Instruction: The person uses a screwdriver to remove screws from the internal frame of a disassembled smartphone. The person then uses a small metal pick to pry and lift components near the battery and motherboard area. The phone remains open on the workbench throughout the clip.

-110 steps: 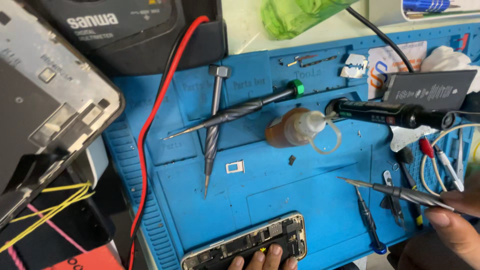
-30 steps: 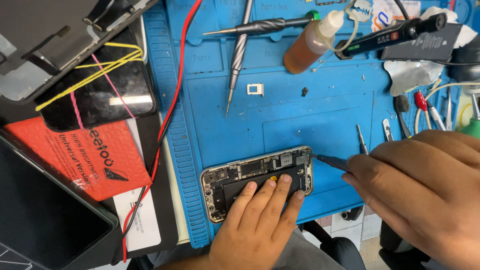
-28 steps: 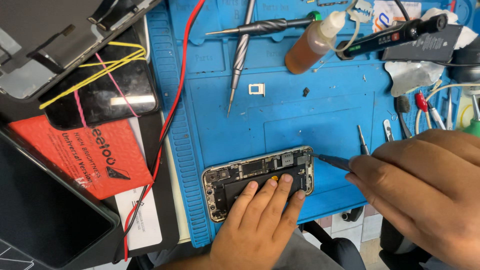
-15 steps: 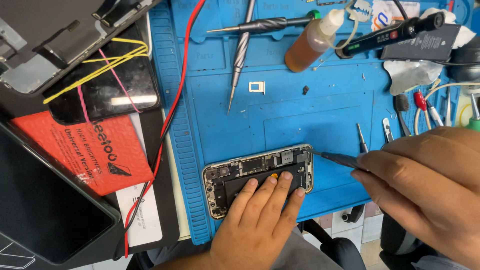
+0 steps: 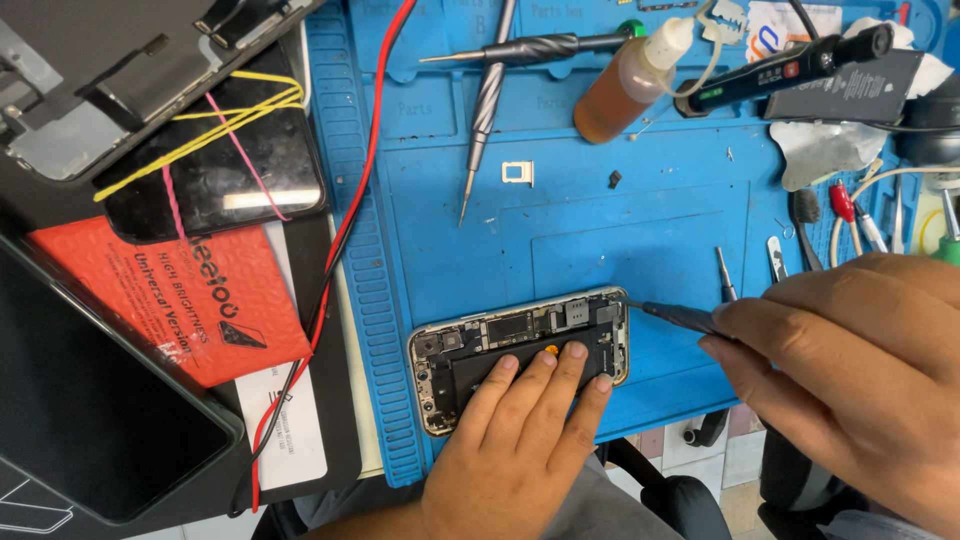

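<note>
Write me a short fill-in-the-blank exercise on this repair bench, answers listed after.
1. The left hand presses its fingers on the opened ____, which lies on the blue mat.
2. The right hand holds a dark thin tool whose tip meets the phone's ____ end.
3. The small bottle holds ____ liquid.

Missing words: phone; right; amber

The opened phone (image 5: 520, 355) has a shiny metal frame; the blue mat (image 5: 600, 230) looks matt rubber; the amber bottle (image 5: 630, 85) is translucent plastic.
</note>
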